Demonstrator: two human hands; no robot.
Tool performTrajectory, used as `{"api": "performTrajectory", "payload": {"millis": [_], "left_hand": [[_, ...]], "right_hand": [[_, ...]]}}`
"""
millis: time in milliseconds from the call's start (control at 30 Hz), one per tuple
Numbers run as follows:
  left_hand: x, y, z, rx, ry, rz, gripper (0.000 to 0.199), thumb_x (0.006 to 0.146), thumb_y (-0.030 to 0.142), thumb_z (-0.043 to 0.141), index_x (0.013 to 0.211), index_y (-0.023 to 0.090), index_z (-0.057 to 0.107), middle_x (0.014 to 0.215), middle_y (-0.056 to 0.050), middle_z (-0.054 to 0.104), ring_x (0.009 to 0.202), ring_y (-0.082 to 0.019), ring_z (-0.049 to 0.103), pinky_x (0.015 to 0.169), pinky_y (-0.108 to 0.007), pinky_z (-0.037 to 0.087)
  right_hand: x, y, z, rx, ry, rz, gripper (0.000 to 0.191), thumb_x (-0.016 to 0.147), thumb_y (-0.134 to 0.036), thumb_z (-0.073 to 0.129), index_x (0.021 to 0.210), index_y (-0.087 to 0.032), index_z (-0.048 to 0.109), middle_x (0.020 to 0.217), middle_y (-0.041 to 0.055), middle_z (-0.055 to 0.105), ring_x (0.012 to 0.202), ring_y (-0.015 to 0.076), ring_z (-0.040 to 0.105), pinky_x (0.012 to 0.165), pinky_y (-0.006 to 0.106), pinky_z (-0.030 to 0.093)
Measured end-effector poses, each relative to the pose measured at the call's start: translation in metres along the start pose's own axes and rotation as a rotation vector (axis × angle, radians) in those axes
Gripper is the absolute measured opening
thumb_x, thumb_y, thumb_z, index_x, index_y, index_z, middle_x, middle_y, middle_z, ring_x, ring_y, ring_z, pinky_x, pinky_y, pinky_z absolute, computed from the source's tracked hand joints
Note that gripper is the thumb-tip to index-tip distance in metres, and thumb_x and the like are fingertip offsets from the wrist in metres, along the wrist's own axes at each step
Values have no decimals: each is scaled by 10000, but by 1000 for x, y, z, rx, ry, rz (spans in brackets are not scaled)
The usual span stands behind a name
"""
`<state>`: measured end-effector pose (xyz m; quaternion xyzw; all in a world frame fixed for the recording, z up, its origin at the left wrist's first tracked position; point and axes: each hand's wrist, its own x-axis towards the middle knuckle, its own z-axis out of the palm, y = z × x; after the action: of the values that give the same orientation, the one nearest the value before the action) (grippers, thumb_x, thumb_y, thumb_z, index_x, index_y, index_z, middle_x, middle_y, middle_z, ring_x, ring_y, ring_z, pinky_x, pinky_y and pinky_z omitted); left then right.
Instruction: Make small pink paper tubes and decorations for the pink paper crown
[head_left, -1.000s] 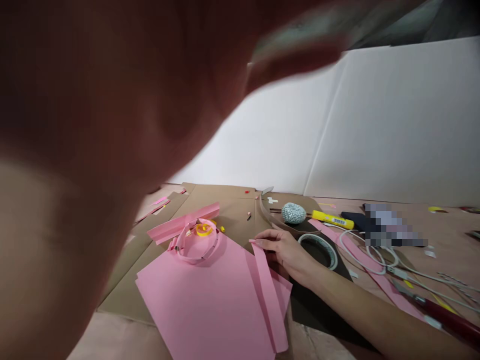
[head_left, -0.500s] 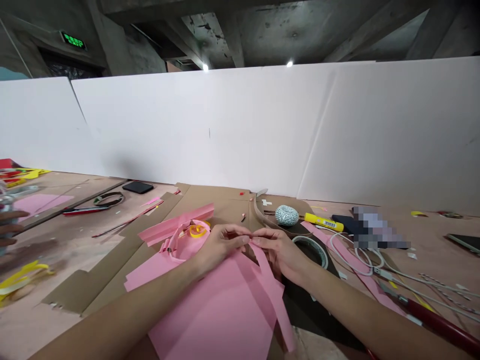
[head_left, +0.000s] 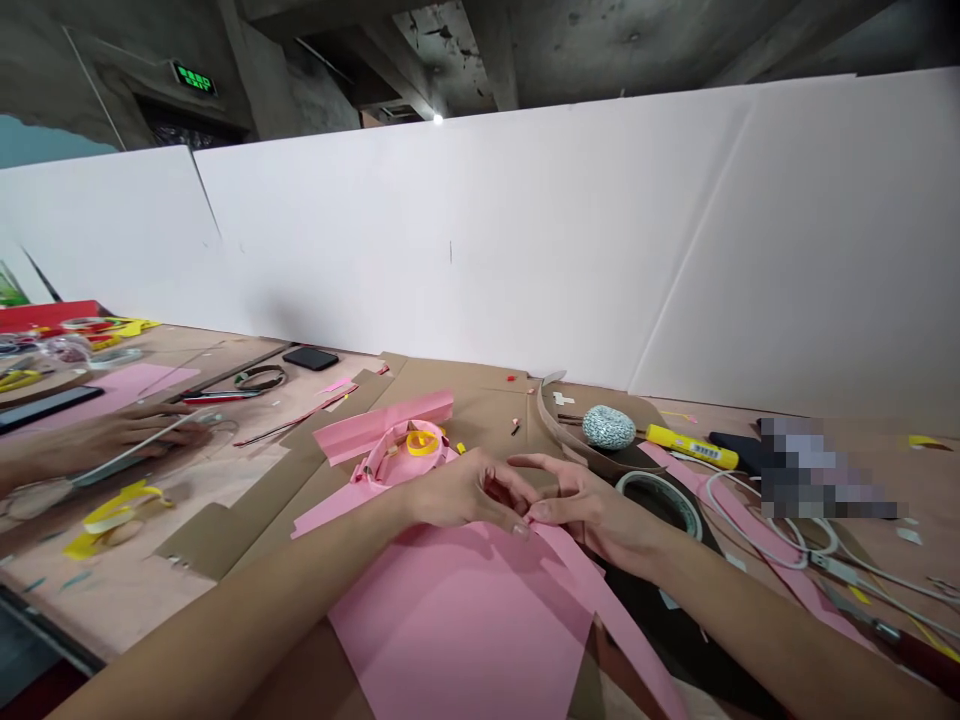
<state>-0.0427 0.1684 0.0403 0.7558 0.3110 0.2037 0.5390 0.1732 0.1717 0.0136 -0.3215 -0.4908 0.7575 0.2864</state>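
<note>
Since pink paper strip lies diagonally, long axis running back twd body & rightward from R hand, its top end is pinched by R hand, the nearer; L hand curled just beside, hold unclear.

Only legible: green EXIT sign, upper left.
</note>
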Motion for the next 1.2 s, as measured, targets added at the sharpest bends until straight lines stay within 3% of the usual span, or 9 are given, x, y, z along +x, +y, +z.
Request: {"api": "performTrajectory", "payload": {"millis": [233,433,600,767,867,967,1067,1200], "left_hand": [[-2,-6,-4,229,65,26,293,809,321,761,1076,201,778,881,-37,756,730,-159,628,658,-240,466],[-3,1,-1,447,43,83,125,845,191,707,955,189,767,847,-15,749,696,-133,609,632,-222,414],[-3,7,0,535,40,121,29,828,182,709,803,179,724,704,-10,673,628,-141,534,594,-254,344],[-4,5,5,435,110,103,59,816,183,710,856,191,753,759,-25,721,644,-147,584,599,-245,385],[-1,-2,10,277,210,86,196,816,246,733,1006,195,740,856,-40,753,720,-164,656,644,-234,467],[6,-13,15,95,331,62,301,858,358,703,1093,170,692,894,-69,757,787,-182,702,710,-259,534],[11,-23,18,-27,440,10,324,893,420,646,1012,125,705,835,-95,750,729,-182,703,688,-282,550],[13,-26,21,-75,537,-24,262,855,372,683,873,118,749,746,-71,728,657,-155,649,634,-255,513]], "right_hand": [[4,1,2,-4,-38,14,553,661,-223,883,1184,-187,708,1008,81,767,910,207,701,816,299,498],[7,11,2,-17,59,77,338,639,-264,899,928,-148,769,850,54,754,727,156,675,685,265,500],[9,17,2,-50,110,67,326,627,-301,905,871,-137,765,804,49,749,720,156,674,676,258,494],[9,13,4,-23,136,65,306,597,-281,913,822,-138,763,775,46,749,691,154,671,653,255,498],[9,11,5,72,221,44,306,522,-235,940,737,-143,743,727,31,739,652,139,661,634,238,498],[10,11,4,110,262,-40,326,558,-261,938,802,-153,750,767,38,749,678,137,667,642,229,498],[11,13,4,110,265,-88,329,605,-302,924,840,-161,743,804,49,753,710,148,671,653,238,503],[12,15,4,118,302,-93,342,577,-312,942,799,-169,725,780,25,726,703,140,648,668,252,514]]}}
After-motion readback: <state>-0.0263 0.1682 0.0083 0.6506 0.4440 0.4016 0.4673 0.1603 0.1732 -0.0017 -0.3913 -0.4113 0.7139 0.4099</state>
